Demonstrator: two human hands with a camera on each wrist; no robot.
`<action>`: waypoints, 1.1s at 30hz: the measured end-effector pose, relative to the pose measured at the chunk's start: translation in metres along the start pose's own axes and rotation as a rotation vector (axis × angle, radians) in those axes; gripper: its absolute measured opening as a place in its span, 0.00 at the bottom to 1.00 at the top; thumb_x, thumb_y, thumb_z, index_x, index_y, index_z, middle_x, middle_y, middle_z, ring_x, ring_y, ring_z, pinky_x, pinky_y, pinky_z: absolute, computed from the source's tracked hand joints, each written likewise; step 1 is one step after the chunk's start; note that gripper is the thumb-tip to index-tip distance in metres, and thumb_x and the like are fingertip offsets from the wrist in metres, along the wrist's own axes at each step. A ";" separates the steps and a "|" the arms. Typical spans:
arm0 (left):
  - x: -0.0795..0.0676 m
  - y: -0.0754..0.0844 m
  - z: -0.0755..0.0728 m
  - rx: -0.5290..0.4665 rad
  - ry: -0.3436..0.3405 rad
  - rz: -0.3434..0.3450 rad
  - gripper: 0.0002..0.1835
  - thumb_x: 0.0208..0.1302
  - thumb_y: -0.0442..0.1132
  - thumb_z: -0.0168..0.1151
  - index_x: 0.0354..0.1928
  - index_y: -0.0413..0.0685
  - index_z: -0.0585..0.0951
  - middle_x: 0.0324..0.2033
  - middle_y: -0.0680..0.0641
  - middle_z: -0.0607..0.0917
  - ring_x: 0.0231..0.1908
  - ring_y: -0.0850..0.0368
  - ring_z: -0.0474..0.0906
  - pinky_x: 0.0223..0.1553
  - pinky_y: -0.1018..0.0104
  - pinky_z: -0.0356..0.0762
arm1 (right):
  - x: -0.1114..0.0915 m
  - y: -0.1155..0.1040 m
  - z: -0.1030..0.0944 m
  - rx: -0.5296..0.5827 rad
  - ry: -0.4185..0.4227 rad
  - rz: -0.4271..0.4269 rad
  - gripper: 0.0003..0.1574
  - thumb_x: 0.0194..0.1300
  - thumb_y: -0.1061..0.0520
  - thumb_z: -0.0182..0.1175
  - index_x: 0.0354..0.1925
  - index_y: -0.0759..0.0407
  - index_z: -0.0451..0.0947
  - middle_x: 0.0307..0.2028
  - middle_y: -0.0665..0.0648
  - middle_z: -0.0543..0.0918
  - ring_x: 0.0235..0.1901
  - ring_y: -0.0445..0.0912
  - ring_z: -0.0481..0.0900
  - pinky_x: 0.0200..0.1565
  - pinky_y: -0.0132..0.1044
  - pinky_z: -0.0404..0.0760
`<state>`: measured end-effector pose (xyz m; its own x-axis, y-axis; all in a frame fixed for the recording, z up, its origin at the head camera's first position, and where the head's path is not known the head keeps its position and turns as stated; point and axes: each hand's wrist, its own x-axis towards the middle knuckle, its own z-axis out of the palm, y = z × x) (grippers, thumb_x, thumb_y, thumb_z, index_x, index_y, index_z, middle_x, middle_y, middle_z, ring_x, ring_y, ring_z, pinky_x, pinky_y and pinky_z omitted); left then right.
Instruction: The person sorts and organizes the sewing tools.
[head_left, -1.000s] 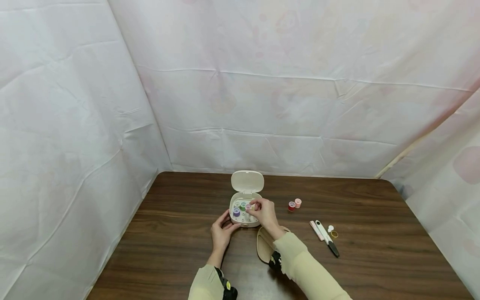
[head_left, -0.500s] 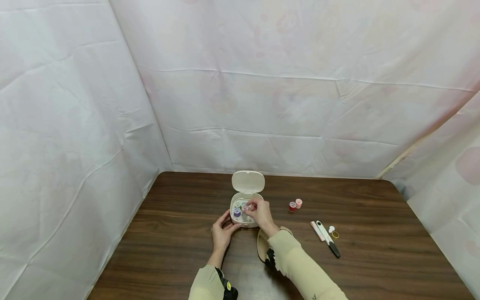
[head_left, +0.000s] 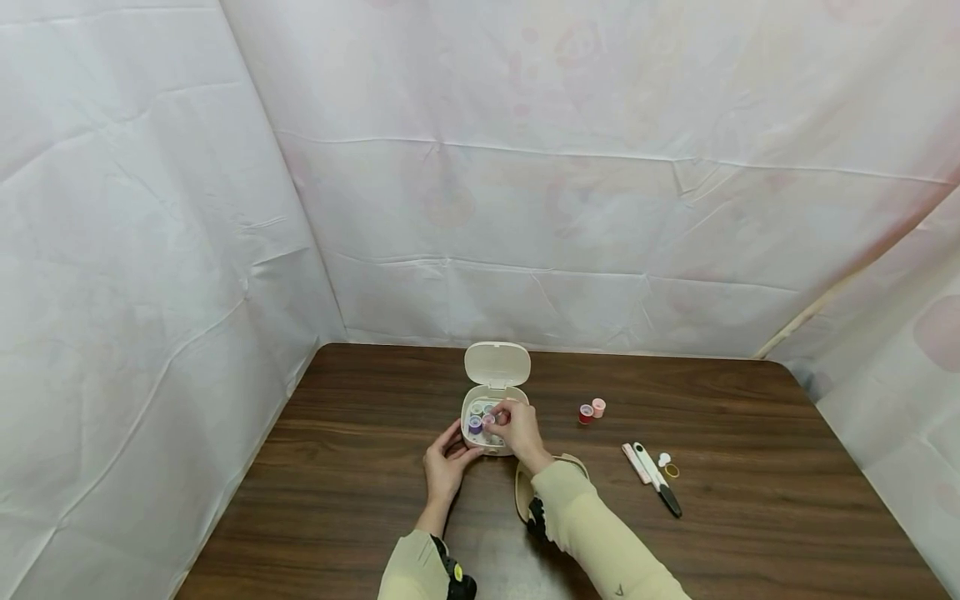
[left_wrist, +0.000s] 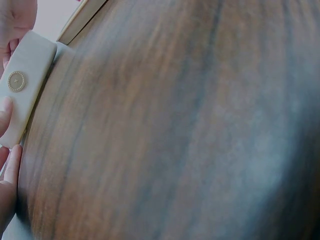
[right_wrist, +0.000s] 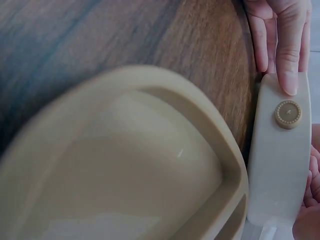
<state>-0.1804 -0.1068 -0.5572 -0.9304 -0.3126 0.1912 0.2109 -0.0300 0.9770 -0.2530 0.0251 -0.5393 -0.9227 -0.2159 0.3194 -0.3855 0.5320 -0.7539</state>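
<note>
A small cream sewing box (head_left: 491, 451) stands on the table with its lid (head_left: 498, 363) raised. My left hand (head_left: 444, 471) holds its front left corner, thumb on the front wall near the round button (right_wrist: 288, 114) and the other fingers along the side. Over the box's inside, my right hand (head_left: 519, 429) pinches a pink thread spool (head_left: 489, 419) between thumb and fingers. Beside it in the box is a purple spool (head_left: 476, 426), with pale green spools behind. The right hand covers the box's right part. Whether the pink spool is seated cannot be seen.
A beige tray-like piece (right_wrist: 115, 165) lies in front of the box, partly under my right forearm. To the right stand a red spool (head_left: 586, 414) and a light pink spool (head_left: 598, 407). Nearer are a black-and-white tool (head_left: 657, 481), a pink-and-white strip (head_left: 637, 464) and a yellow ring (head_left: 672, 471).
My right hand has moved slightly left and down with the pink spool, bringing it close beside the purple one. The left hand has kept its hold on the box.
</note>
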 end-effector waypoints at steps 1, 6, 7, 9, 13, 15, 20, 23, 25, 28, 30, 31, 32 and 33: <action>0.000 0.000 0.000 -0.002 -0.001 0.001 0.31 0.38 0.17 0.66 0.50 0.21 0.69 0.43 0.23 0.73 0.43 0.28 0.69 0.41 0.43 0.73 | 0.000 0.000 0.000 -0.002 0.001 0.002 0.11 0.38 0.64 0.72 0.23 0.64 0.79 0.13 0.53 0.71 0.16 0.37 0.63 0.18 0.27 0.65; 0.000 0.000 0.000 -0.007 -0.001 0.008 0.31 0.37 0.16 0.66 0.50 0.21 0.69 0.42 0.22 0.73 0.43 0.28 0.69 0.40 0.43 0.73 | 0.000 0.001 0.002 -0.018 0.001 0.016 0.11 0.38 0.64 0.72 0.22 0.63 0.78 0.12 0.50 0.69 0.16 0.37 0.63 0.17 0.26 0.64; 0.000 0.001 0.000 -0.005 -0.001 0.011 0.31 0.38 0.16 0.66 0.50 0.21 0.69 0.42 0.22 0.73 0.43 0.28 0.69 0.40 0.43 0.73 | 0.000 0.001 0.002 -0.021 0.001 0.015 0.11 0.38 0.64 0.72 0.22 0.63 0.78 0.12 0.49 0.68 0.16 0.37 0.63 0.17 0.26 0.64; 0.000 0.001 0.000 -0.005 -0.001 0.012 0.31 0.38 0.16 0.66 0.50 0.21 0.69 0.42 0.22 0.73 0.43 0.27 0.69 0.40 0.42 0.72 | 0.000 0.001 0.002 -0.021 0.001 0.015 0.11 0.38 0.64 0.72 0.22 0.63 0.78 0.12 0.49 0.68 0.16 0.37 0.63 0.17 0.26 0.65; -0.001 0.002 0.000 -0.005 -0.001 0.004 0.31 0.38 0.17 0.66 0.50 0.21 0.69 0.41 0.22 0.73 0.43 0.27 0.69 0.41 0.42 0.72 | 0.000 0.000 0.002 -0.019 0.001 0.006 0.11 0.38 0.64 0.72 0.22 0.63 0.79 0.13 0.51 0.70 0.16 0.37 0.63 0.17 0.27 0.65; -0.001 0.002 0.000 -0.004 -0.001 -0.002 0.31 0.38 0.17 0.66 0.51 0.21 0.69 0.41 0.22 0.73 0.43 0.27 0.69 0.41 0.41 0.71 | -0.001 0.000 0.001 -0.021 -0.002 0.002 0.11 0.38 0.64 0.72 0.22 0.63 0.79 0.13 0.51 0.71 0.16 0.36 0.63 0.17 0.27 0.65; -0.001 0.003 0.000 -0.006 0.001 -0.012 0.31 0.38 0.17 0.66 0.51 0.21 0.69 0.41 0.22 0.73 0.43 0.27 0.69 0.41 0.41 0.71 | -0.001 0.000 0.000 -0.033 -0.006 -0.010 0.12 0.38 0.63 0.72 0.23 0.64 0.79 0.13 0.52 0.71 0.16 0.36 0.63 0.17 0.27 0.65; -0.001 0.003 0.000 -0.004 0.004 -0.015 0.31 0.38 0.16 0.66 0.51 0.21 0.69 0.41 0.22 0.73 0.43 0.27 0.69 0.41 0.42 0.72 | 0.000 0.000 0.000 -0.029 -0.011 -0.003 0.12 0.38 0.63 0.72 0.23 0.64 0.79 0.14 0.53 0.72 0.16 0.36 0.64 0.17 0.27 0.66; -0.001 0.003 0.000 0.000 0.005 -0.013 0.31 0.38 0.16 0.66 0.50 0.21 0.70 0.41 0.22 0.73 0.43 0.28 0.69 0.41 0.42 0.72 | 0.000 0.000 0.000 -0.025 -0.013 0.004 0.12 0.37 0.63 0.73 0.23 0.64 0.79 0.14 0.53 0.72 0.16 0.36 0.64 0.18 0.26 0.66; -0.001 0.003 0.000 0.002 0.007 -0.007 0.31 0.38 0.16 0.66 0.50 0.21 0.70 0.41 0.22 0.73 0.42 0.27 0.70 0.41 0.42 0.72 | 0.000 0.000 -0.001 -0.029 -0.009 0.006 0.12 0.37 0.62 0.73 0.23 0.63 0.80 0.13 0.51 0.72 0.15 0.36 0.64 0.17 0.26 0.66; -0.001 0.003 0.001 -0.002 0.006 -0.004 0.31 0.37 0.16 0.66 0.50 0.21 0.70 0.40 0.22 0.73 0.42 0.27 0.69 0.41 0.42 0.72 | 0.000 0.001 -0.001 -0.033 -0.006 0.005 0.12 0.36 0.62 0.73 0.23 0.63 0.79 0.13 0.50 0.72 0.15 0.36 0.64 0.17 0.26 0.66; -0.001 0.003 0.001 -0.006 0.006 -0.002 0.31 0.37 0.16 0.66 0.50 0.21 0.70 0.40 0.22 0.73 0.42 0.27 0.69 0.41 0.42 0.71 | 0.000 0.001 -0.001 -0.034 -0.005 0.007 0.12 0.36 0.62 0.73 0.23 0.62 0.79 0.13 0.50 0.71 0.15 0.36 0.64 0.17 0.26 0.66; -0.001 0.002 0.001 -0.008 0.006 0.000 0.31 0.37 0.16 0.66 0.50 0.21 0.70 0.40 0.21 0.73 0.42 0.27 0.69 0.41 0.41 0.71 | 0.000 0.002 0.000 -0.037 -0.005 0.007 0.12 0.37 0.62 0.73 0.23 0.62 0.79 0.13 0.49 0.71 0.15 0.36 0.64 0.17 0.26 0.66; -0.001 0.002 0.001 -0.011 0.006 0.002 0.31 0.37 0.16 0.65 0.50 0.21 0.70 0.40 0.21 0.73 0.42 0.27 0.69 0.41 0.41 0.71 | 0.000 0.002 0.000 -0.037 -0.005 0.010 0.12 0.36 0.62 0.73 0.23 0.62 0.79 0.13 0.49 0.70 0.15 0.36 0.64 0.17 0.26 0.66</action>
<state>-0.1792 -0.1057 -0.5549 -0.9281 -0.3185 0.1926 0.2160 -0.0395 0.9756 -0.2536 0.0264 -0.5410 -0.9265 -0.2146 0.3092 -0.3760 0.5643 -0.7350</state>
